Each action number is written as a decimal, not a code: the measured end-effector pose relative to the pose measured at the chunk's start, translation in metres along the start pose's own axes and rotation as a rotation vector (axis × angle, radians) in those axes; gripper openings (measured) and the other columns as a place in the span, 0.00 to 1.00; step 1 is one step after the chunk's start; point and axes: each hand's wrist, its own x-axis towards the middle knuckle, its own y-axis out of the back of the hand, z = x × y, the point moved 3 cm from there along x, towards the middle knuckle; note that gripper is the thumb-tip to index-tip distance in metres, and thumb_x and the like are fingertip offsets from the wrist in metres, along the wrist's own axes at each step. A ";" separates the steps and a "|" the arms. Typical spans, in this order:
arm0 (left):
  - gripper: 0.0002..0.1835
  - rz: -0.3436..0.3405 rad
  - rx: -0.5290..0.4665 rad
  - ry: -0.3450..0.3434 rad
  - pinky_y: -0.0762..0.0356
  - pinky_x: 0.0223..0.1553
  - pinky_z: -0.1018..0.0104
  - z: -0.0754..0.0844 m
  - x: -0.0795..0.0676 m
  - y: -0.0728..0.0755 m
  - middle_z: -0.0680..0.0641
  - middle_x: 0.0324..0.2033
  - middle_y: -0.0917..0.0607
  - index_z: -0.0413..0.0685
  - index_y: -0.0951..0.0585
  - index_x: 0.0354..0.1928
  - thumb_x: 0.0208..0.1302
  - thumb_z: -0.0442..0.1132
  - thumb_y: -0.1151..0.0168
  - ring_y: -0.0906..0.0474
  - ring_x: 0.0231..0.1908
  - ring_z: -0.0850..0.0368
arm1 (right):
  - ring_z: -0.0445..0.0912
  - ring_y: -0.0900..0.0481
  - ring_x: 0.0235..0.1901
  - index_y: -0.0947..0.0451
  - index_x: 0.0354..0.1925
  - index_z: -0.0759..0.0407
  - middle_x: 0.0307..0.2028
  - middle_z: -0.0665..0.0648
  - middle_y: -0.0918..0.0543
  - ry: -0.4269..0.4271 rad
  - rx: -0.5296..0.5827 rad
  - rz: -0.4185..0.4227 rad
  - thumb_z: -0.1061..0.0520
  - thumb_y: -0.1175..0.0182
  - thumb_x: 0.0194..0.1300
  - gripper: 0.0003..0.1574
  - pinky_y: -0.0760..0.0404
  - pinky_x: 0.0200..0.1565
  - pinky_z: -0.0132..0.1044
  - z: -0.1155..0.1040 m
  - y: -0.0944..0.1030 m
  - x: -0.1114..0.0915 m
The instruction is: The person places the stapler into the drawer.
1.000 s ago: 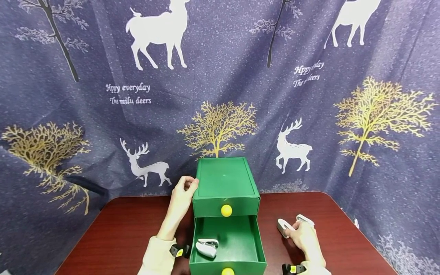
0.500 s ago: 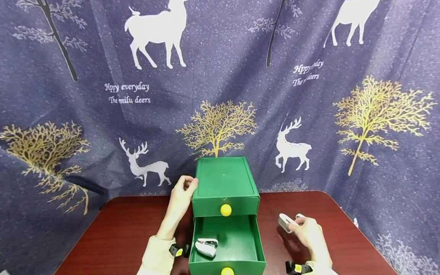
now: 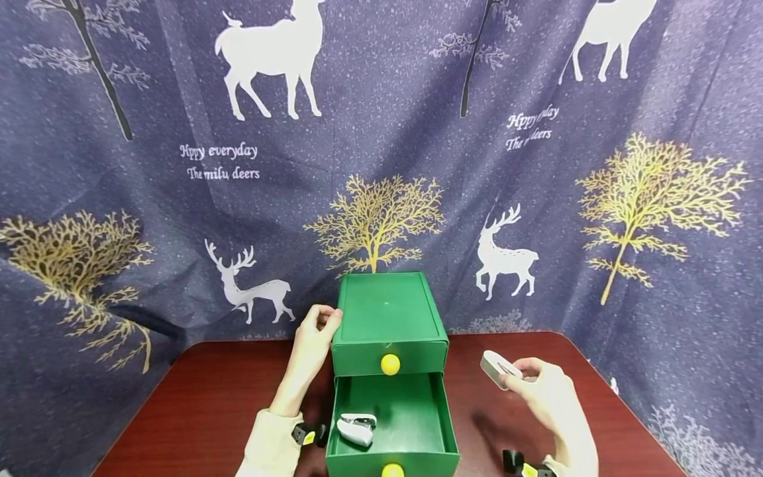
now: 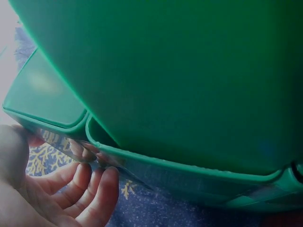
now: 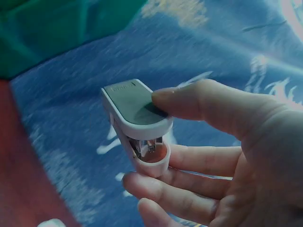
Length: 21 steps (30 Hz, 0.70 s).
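**A stapler [image 3: 495, 370] held up in the right hand [image 3: 550, 392], beside a green drawer unit [image 3: 390, 305]**

The stapler, white with a grey top, is in the air above the table [image 3: 238, 391], to the right of the drawer unit and apart from it. A dark shadow lies on the tabletop below. The right hand's grip grasps it: in the right wrist view the thumb presses on the grey top while fingers support the underside. The front end faces that camera, showing metal parts between the upper arm and the base.

A second stapler [image 3: 356, 432], white and grey, lies in the lower drawer [image 3: 417, 417], near its left wall. That drawer is pulled out towards the person, with a yellow knob [image 3: 392, 471] on its front. Above it, the upper drawer [image 3: 363, 359] is pushed in and carries another yellow knob [image 3: 390, 364].

The left hand [image 3: 316, 331] is at the unit's left side, fingertips against the side wall near the top edge. Its fingers are loosely bent, and its grip clasps nothing.

Behind the reddish-brown table hangs a blue cloth [image 3: 381, 132] printed with white deer, golden trees and lettering.
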 end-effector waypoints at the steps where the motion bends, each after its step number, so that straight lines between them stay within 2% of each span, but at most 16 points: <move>1: 0.11 -0.001 -0.006 0.004 0.27 0.27 0.68 0.000 0.000 0.000 0.48 0.29 0.22 0.47 0.22 0.42 0.69 0.46 0.38 0.26 0.28 0.55 | 0.43 0.18 0.34 0.17 0.43 0.55 0.34 0.51 0.13 0.009 0.000 -0.005 0.46 0.29 0.55 0.21 0.26 0.36 0.40 -0.005 0.002 -0.002; 6: 0.12 -0.009 -0.021 0.021 0.26 0.27 0.68 -0.001 0.000 0.000 0.48 0.31 0.22 0.45 0.22 0.43 0.69 0.47 0.39 0.26 0.29 0.56 | 0.41 0.18 0.34 0.18 0.44 0.52 0.32 0.49 0.15 0.058 -0.004 -0.036 0.44 0.28 0.54 0.21 0.25 0.36 0.37 -0.029 0.011 -0.014; 11: 0.12 -0.008 -0.012 0.024 0.25 0.27 0.68 0.000 0.001 0.000 0.48 0.31 0.22 0.46 0.22 0.44 0.69 0.47 0.39 0.26 0.29 0.55 | 0.39 0.23 0.30 0.18 0.40 0.49 0.28 0.47 0.19 0.160 0.019 -0.053 0.47 0.25 0.51 0.19 0.25 0.33 0.34 -0.051 0.016 -0.026; 13: 0.12 -0.007 -0.008 0.025 0.25 0.27 0.68 -0.001 0.001 0.000 0.48 0.31 0.22 0.46 0.22 0.43 0.69 0.47 0.39 0.26 0.29 0.55 | 0.39 0.24 0.29 0.18 0.40 0.49 0.28 0.45 0.20 0.196 0.030 -0.059 0.47 0.25 0.51 0.18 0.26 0.32 0.33 -0.058 0.015 -0.031; 21: 0.12 -0.009 -0.012 0.031 0.26 0.27 0.68 0.000 0.001 -0.001 0.48 0.30 0.22 0.47 0.22 0.43 0.69 0.47 0.39 0.26 0.28 0.55 | 0.39 0.23 0.27 0.20 0.40 0.48 0.25 0.44 0.20 0.248 0.109 -0.137 0.49 0.26 0.52 0.17 0.25 0.32 0.33 -0.082 0.004 -0.041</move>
